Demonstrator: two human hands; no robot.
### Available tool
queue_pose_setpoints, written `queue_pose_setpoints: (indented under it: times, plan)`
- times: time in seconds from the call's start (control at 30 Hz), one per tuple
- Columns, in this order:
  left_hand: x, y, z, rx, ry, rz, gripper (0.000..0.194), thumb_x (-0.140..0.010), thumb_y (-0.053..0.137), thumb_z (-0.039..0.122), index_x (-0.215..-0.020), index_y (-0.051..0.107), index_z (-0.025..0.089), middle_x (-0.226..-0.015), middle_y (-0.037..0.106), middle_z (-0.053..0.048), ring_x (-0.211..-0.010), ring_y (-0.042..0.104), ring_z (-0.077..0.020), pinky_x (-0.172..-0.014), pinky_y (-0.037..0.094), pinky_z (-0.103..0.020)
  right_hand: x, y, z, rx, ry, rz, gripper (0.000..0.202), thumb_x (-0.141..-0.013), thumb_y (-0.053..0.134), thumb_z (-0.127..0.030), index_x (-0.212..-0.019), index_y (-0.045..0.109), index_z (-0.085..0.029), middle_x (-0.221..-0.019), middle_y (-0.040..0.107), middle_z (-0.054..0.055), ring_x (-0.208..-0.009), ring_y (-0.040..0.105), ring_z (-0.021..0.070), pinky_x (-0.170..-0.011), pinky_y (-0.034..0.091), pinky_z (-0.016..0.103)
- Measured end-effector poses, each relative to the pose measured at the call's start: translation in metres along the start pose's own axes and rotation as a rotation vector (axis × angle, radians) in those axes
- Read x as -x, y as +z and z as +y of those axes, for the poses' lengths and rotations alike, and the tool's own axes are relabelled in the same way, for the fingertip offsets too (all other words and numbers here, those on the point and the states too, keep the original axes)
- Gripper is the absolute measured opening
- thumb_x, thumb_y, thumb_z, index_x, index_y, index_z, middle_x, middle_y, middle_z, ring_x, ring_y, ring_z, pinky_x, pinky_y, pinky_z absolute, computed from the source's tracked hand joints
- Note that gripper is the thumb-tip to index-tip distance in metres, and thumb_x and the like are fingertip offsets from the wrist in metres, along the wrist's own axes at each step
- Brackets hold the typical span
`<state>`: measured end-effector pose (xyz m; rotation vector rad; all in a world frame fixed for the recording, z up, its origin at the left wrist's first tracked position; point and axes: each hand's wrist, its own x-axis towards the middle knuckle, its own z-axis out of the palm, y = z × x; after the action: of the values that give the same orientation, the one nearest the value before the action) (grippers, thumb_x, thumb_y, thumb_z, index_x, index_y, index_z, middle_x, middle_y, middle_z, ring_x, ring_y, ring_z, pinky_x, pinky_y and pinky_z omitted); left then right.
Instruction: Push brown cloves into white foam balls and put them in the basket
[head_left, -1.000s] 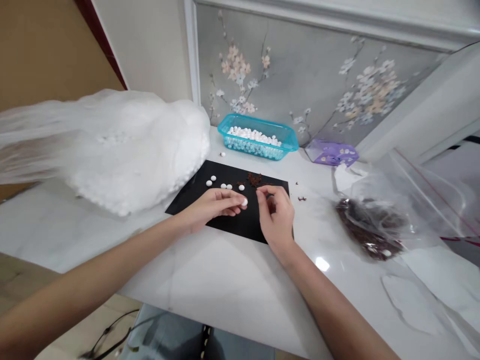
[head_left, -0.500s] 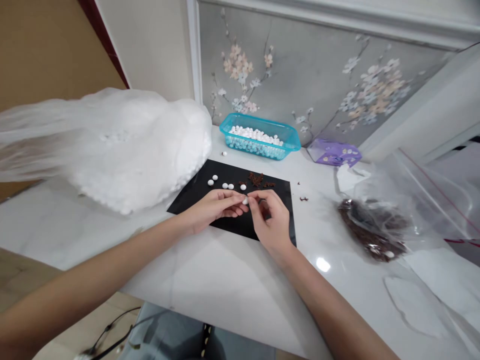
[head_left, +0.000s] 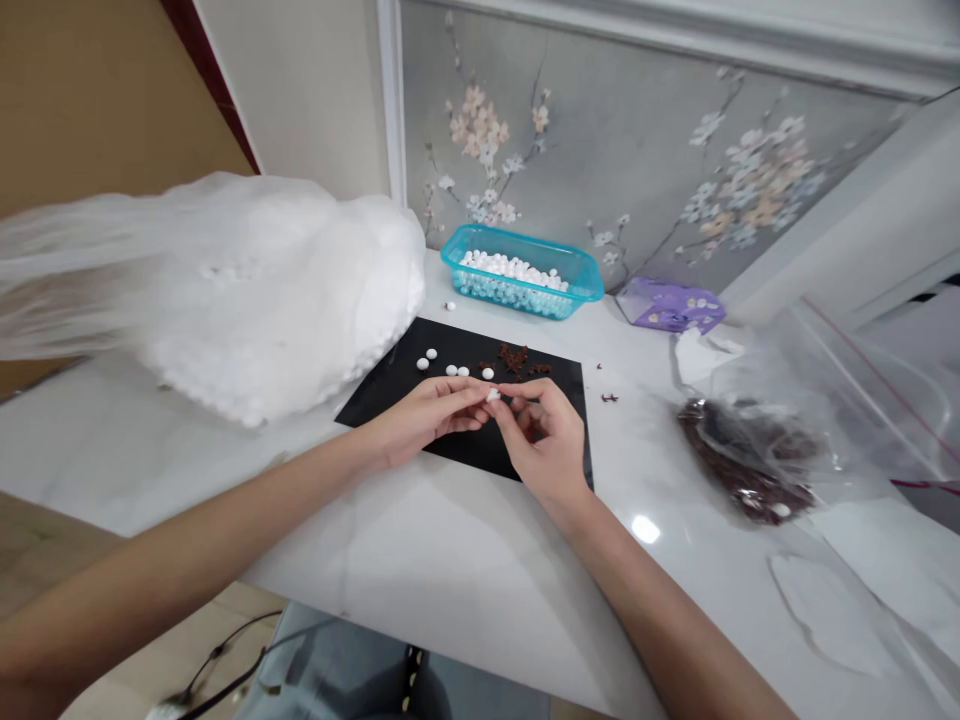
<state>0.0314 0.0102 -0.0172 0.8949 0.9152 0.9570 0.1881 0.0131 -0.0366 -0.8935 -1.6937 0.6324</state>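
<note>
Over a black mat (head_left: 480, 458), my two hands meet fingertip to fingertip. My left hand (head_left: 442, 412) pinches a small white ball (head_left: 493, 395) between thumb and fingers. From the other side, my right hand (head_left: 549, 432) is closed with thumb and forefinger at the same ball; whether a small brown piece is between them I cannot make out. Just beyond the fingers, several loose white balls (head_left: 488, 374) lie on the mat. Beside them is a little heap of small dark brown pieces (head_left: 514, 358).
A teal basket (head_left: 592, 296) of white balls stands by the wall. To the left lies a large bundle of white fluffy material (head_left: 285, 290). At right are a purple packet (head_left: 671, 306) and a clear bag of brown pieces (head_left: 739, 460). Brown bits (head_left: 609, 398) lie beside the mat.
The fingertips have shifted slightly around the white ball, and the right hand has turned a little. The loose balls and brown pieces stay where they were.
</note>
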Motion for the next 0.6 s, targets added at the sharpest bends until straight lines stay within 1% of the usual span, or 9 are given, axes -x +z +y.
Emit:
queue_pose_setpoints:
  times: [0.2,0.3,0.47,0.6]
  plan:
    - [-0.0004,0.0004,-0.0003,-0.003,0.021,0.001,0.018,-0.075,0.066,0.030,-0.085,0.070,0.015,-0.073,0.061,0.001,-0.064,0.052,-0.0040,-0.069,0.044,-0.018,-0.0005,0.0007,-0.0003,-0.043,0.014,-0.024,0.005,-0.081,0.057,-0.022,-0.085,0.059,-0.021,-0.070,0.048,-0.004,-0.047,0.038,0.0043,-0.043,0.033,0.021]
    - [0.0002,0.0008,-0.0004,-0.009,0.018,0.003,0.020,-0.075,0.066,0.031,-0.087,0.070,0.015,-0.073,0.061,0.000,-0.064,0.052,-0.0040,-0.069,0.044,-0.018,-0.0008,0.0009,-0.0006,-0.062,0.016,-0.035,0.003,-0.081,0.057,-0.022,-0.082,0.059,-0.020,-0.071,0.051,-0.003,-0.049,0.039,0.0049,-0.043,0.032,0.021]
    - [0.0030,0.0005,0.0007,-0.042,0.039,0.008,0.022,-0.075,0.066,0.033,-0.087,0.069,0.015,-0.073,0.060,0.000,-0.065,0.051,-0.0052,-0.071,0.044,-0.020,-0.0008,0.0024,0.0000,-0.104,0.033,-0.035,0.007,-0.081,0.058,-0.024,-0.077,0.057,-0.019,-0.070,0.053,-0.002,-0.050,0.040,0.0055,-0.043,0.032,0.022]
    - [0.0038,-0.0009,0.0000,-0.081,0.041,0.007,0.021,-0.074,0.066,0.034,-0.085,0.070,0.016,-0.071,0.060,0.000,-0.065,0.051,-0.0055,-0.071,0.044,-0.021,-0.0007,0.0029,0.0029,-0.130,0.074,-0.072,0.011,-0.081,0.057,-0.028,-0.076,0.056,-0.018,-0.067,0.051,-0.002,-0.049,0.039,0.0054,-0.042,0.032,0.021]
